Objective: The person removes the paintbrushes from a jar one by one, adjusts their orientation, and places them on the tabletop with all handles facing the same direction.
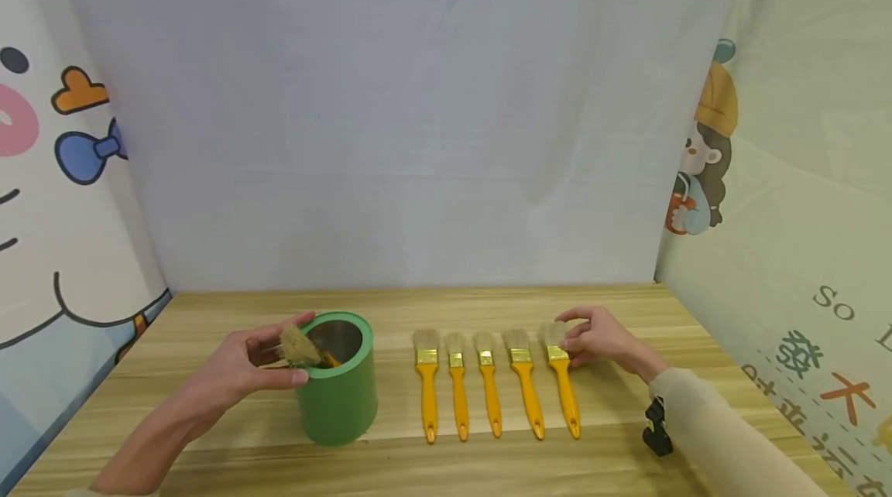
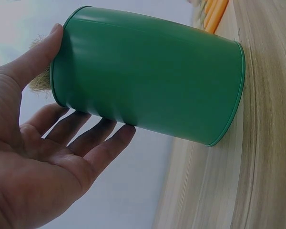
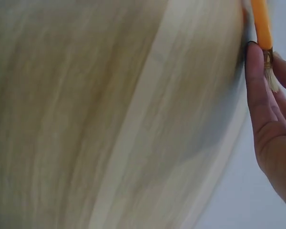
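Observation:
A green can stands upright on the left half of the table. My left hand holds it near the rim, with the thumb on one side and the fingers on the other, as the left wrist view of the can shows. At least one brush with pale bristles leans out over the rim; its lower part is hidden inside. On the right, my right hand pinches the head of the rightmost paintbrush. That brush's orange handle shows in the right wrist view.
Several more paintbrushes with yellow-orange handles lie side by side between can and right hand, bristles pointing away from me. Behind the wooden table hangs a pale cloth. Printed cloths bound both sides.

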A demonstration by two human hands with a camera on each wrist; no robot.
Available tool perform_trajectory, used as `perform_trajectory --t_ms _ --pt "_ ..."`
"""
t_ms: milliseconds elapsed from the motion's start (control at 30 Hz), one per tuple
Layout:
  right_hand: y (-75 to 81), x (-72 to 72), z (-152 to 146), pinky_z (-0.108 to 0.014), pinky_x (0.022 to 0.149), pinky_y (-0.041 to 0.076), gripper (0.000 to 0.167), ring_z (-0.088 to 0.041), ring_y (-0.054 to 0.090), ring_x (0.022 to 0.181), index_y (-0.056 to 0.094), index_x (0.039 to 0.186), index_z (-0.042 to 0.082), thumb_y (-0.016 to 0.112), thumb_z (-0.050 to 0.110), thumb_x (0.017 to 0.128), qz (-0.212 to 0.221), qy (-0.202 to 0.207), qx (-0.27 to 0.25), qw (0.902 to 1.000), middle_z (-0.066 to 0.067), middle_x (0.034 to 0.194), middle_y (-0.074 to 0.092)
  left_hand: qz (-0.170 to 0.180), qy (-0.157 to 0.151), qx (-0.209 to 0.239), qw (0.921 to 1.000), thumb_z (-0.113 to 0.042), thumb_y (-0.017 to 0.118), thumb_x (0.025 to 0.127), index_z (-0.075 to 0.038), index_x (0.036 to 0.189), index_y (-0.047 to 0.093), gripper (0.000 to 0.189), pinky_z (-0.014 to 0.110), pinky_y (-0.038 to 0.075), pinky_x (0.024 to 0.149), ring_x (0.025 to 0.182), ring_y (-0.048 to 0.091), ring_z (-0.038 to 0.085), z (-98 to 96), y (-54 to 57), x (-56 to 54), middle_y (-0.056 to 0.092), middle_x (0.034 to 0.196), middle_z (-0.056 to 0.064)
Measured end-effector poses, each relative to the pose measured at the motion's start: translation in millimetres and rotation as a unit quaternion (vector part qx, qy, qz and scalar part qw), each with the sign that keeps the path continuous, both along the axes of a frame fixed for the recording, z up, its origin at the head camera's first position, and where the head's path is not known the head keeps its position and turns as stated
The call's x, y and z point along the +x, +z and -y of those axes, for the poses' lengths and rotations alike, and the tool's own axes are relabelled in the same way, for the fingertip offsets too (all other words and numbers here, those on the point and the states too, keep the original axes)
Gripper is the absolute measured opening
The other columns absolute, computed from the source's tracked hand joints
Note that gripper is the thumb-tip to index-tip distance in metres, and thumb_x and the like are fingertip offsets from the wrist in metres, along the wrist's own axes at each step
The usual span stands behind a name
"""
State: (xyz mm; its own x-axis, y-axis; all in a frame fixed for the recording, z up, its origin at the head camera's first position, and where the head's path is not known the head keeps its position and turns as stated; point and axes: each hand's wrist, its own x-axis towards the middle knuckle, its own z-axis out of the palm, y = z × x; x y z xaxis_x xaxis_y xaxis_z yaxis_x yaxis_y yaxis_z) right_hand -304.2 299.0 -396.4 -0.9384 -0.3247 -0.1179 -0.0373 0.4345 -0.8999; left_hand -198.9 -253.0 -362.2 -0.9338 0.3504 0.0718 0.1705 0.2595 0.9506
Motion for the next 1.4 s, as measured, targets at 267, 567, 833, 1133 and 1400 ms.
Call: perform_trajectory --t_ms 267,567,833,1133,1400 --pt "-3.8 -4.7 6 -0.039 0.068 0.063 0.052 -0.024 0.071 0.076 0.053 0.139 -0.018 0.074 -0.006 0.094 -0.034 0.001 0.041 0.9986 -0.019 0.099 0.075 -0.001 0.0 0.002 1.0 -0.016 0.082 0.094 -0.008 0.163 0.041 0.081 0.053 0.052 0.101 0.141 0.045 0.051 0.7 1.3 -0.7 0.053 0.154 0.019" --pt "-4.7 -5.2 5 -0.034 0.072 0.057 0.047 -0.023 0.07 0.086 0.063 0.132 -0.014 0.079 0.003 0.092 -0.097 0.014 0.111 0.9889 -0.015 0.1 0.075 -0.001 -0.003 0.002 1.0 -0.016 0.081 0.094 -0.008 0.164 0.04 0.081 0.057 0.051 0.102 0.141 0.045 0.051 0.2 2.2 -0.8 0.053 0.154 0.019" --pt "-4.8 -4.0 5 -0.035 0.075 0.055 0.045 -0.022 0.067 0.085 0.065 0.129 -0.014 0.081 0.005 0.091 -0.116 0.017 0.132 0.9843 -0.013 0.097 0.074 0.012 0.0 0.003 0.9999 -0.017 0.082 0.093 -0.009 0.163 0.041 0.082 0.056 0.051 0.103 0.142 0.044 0.051 -0.4 4.2 0.3 0.052 0.155 0.019" --pt "-3.4 0.3 3 -0.038 0.073 0.055 0.045 -0.023 0.067 0.083 0.063 0.13 -0.016 0.079 0.005 0.093 -0.119 0.024 0.13 0.984 -0.016 0.099 0.071 0.012 -0.004 0.008 0.9999 -0.016 0.081 0.094 -0.007 0.164 0.039 0.082 0.055 0.053 0.101 0.142 0.043 0.053 0.5 2.9 1.2 0.052 0.155 0.021" --pt "6.8 0.8 5 -0.036 0.07 0.048 0.043 -0.021 0.056 0.078 0.068 0.129 -0.007 0.081 0.01 0.092 -0.168 -0.004 0.144 0.9751 -0.022 0.112 0.066 0.014 -0.001 0.004 0.9999 -0.017 0.082 0.093 -0.01 0.163 0.042 0.081 0.055 0.052 0.102 0.142 0.044 0.051 0.1 4.8 2.0 0.053 0.154 0.019"
